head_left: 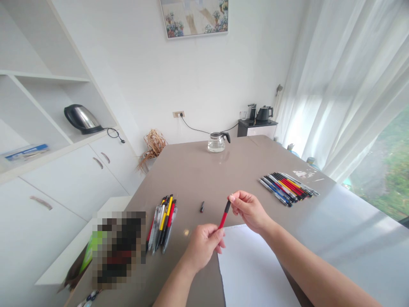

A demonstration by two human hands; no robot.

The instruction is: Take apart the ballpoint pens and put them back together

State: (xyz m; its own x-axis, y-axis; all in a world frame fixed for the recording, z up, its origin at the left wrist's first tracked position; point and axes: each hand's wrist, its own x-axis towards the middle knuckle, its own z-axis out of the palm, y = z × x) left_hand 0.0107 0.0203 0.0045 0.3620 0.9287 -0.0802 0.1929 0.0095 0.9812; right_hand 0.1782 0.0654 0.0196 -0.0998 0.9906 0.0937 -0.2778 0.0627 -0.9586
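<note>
A red pen with a black grip [225,214] is held above the top edge of a white paper sheet [255,264]. My left hand [204,243] is closed round its lower red end. At the upper end, the thumb and fingers of my right hand [247,209] pinch its tip; the tip itself is mostly covered. A small dark pen cap [202,207] lies on the table to the left of the pen. Left of my hands is a bunch of pens [162,224], in yellow, red, black and clear. Many more pens [287,188] lie side by side at the right.
On the brown table [191,170], a glass pot [216,144] with a black handle stands at the far end. A pixelated dark object [119,251] is at the near left edge. Torn white scraps [303,174] lie beyond the right pens.
</note>
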